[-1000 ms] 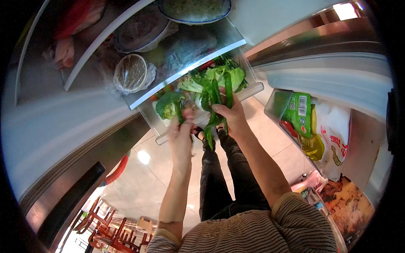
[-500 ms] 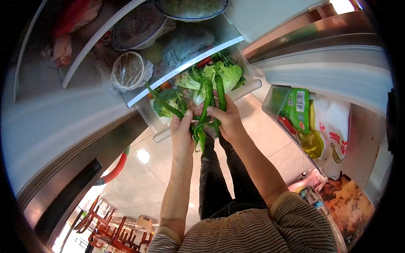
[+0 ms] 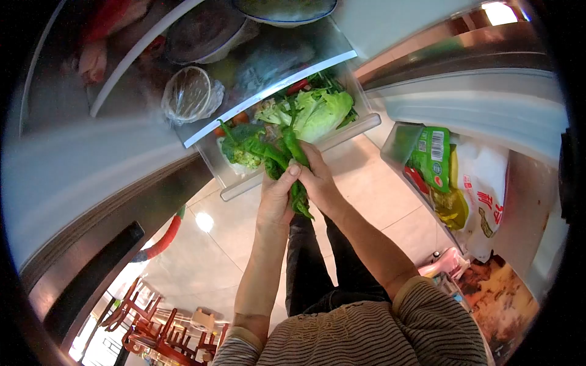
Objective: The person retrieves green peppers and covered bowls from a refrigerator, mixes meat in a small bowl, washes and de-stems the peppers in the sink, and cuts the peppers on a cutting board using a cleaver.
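Observation:
A bunch of long green chili peppers (image 3: 278,152) is gathered between my two hands, above the front of a pulled-out clear fridge drawer (image 3: 244,185). My left hand (image 3: 278,192) closes around the peppers from the left, thumb on top. From the right, my right hand (image 3: 317,177) grips the same bunch, its thumb close to the left one. Some pepper tips hang below my fingers. Behind the peppers in the drawer lie a leafy lettuce (image 3: 323,113) and a head of broccoli (image 3: 241,152), partly covered by the peppers.
Above the drawer, a shelf holds a plastic-wrapped cup (image 3: 190,96) and covered bowls (image 3: 284,11). The open fridge door at right carries a bin with a green packet (image 3: 432,158) and a white plastic bag (image 3: 479,189). Wooden chairs (image 3: 162,332) stand at lower left.
My hands have come together, and the peppers, spread apart before, are now bunched tightly. The right hand has moved slightly down and left.

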`<state>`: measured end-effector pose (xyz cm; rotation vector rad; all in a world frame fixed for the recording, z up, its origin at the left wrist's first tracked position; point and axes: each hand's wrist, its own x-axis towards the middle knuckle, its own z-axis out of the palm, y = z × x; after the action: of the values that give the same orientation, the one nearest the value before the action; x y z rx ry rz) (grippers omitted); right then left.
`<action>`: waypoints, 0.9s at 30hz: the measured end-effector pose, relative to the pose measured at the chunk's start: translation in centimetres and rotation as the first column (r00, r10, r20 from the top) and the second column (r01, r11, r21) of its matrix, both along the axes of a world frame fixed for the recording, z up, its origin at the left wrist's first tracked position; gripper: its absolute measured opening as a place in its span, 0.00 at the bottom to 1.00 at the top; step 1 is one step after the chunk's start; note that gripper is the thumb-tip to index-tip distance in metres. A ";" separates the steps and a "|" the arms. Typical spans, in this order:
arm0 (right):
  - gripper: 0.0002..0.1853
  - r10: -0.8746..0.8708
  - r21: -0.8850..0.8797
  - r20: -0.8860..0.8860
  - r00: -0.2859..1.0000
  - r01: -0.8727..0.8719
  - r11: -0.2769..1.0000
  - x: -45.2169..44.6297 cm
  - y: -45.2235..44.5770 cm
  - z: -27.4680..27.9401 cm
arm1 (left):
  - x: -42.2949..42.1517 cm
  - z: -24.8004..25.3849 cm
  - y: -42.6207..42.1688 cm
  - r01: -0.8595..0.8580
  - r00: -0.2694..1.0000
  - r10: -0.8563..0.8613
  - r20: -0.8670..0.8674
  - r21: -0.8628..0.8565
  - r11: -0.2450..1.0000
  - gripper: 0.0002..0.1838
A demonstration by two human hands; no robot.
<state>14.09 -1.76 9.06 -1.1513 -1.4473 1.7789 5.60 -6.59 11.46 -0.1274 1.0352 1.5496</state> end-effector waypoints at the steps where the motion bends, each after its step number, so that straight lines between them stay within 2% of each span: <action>1: 0.22 -0.015 0.096 0.025 1.000 0.013 0.995 -0.2 -0.4 -0.2 | 0.1 0.0 -0.2 0.034 0.999 -0.034 -0.020 -0.006 0.999 0.36; 4: 0.24 -0.013 0.272 0.149 0.989 -0.029 0.962 0.0 -1.2 -2.0 | 0.3 -0.1 -0.5 0.159 0.982 -0.162 -0.099 -0.039 0.987 0.48; 5: 0.24 -0.023 0.336 0.191 0.981 -0.043 0.941 0.1 -1.2 -2.4 | 0.1 -0.2 -0.6 0.175 0.978 -0.179 -0.104 -0.043 0.984 0.48; 6: 0.23 0.068 0.314 0.256 0.964 -0.150 0.937 0.3 -0.5 -1.6 | -0.1 -0.2 -0.7 0.192 0.975 -0.196 -0.109 -0.048 0.980 0.47; 7: 0.22 0.099 0.283 0.213 0.972 -0.159 0.946 0.6 -0.4 -1.7 | -0.4 -0.2 -0.8 0.210 0.970 -0.214 -0.113 -0.053 0.976 0.47; 9: 0.21 0.157 0.224 0.123 0.980 -0.181 0.958 0.9 -0.2 -1.9 | -0.8 0.0 -1.1 0.166 0.984 -0.170 -0.054 -0.082 0.983 0.34; 10: 0.19 -0.021 -0.231 -0.084 0.996 0.001 0.973 0.1 -0.3 -2.3 | -1.1 0.1 -1.2 0.145 0.989 -0.148 -0.025 -0.095 0.985 0.28; 12: 0.19 -0.028 -0.381 -0.037 0.999 0.012 0.925 0.1 0.4 -1.5 | -1.5 0.8 -1.3 0.168 0.986 -0.164 0.043 -0.124 0.978 0.19; 14: 0.20 -0.048 -0.379 0.037 0.998 0.058 0.923 0.4 1.0 -1.4 | -1.6 0.8 -1.8 0.161 0.987 -0.161 0.011 -0.172 0.972 0.17; 17: 0.20 -0.061 -0.109 0.131 0.990 0.075 0.991 0.7 2.9 -5.2 | -1.6 -0.1 -3.0 0.088 0.996 -0.084 0.028 -0.184 0.979 0.15; 20: 0.16 -0.193 0.001 0.181 0.964 0.196 0.981 -1.0 5.3 -10.1 | -2.1 -1.6 -4.6 0.105 0.994 -0.097 0.047 -0.197 0.975 0.15; 23: 0.18 -0.075 0.160 0.601 0.795 -0.027 0.987 -3.6 8.6 -10.5 | -1.9 -1.5 -4.8 0.086 0.995 -0.070 0.071 -0.248 0.965 0.16; 26: 0.19 -0.046 0.149 0.774 0.632 -0.110 0.983 -5.9 9.9 -10.8 | -1.9 -1.5 -4.8 0.111 0.993 -0.097 0.072 -0.222 0.969 0.16; 27: 0.19 -0.020 0.132 0.779 0.626 -0.133 0.982 -6.2 10.4 -11.5 | -2.0 -1.4 -4.7 0.096 0.993 -0.077 0.089 -0.224 0.970 0.15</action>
<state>7.85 8.61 -2.46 -1.9332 -2.0857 1.1405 3.62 -11.30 10.10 -0.2970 1.1376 1.3331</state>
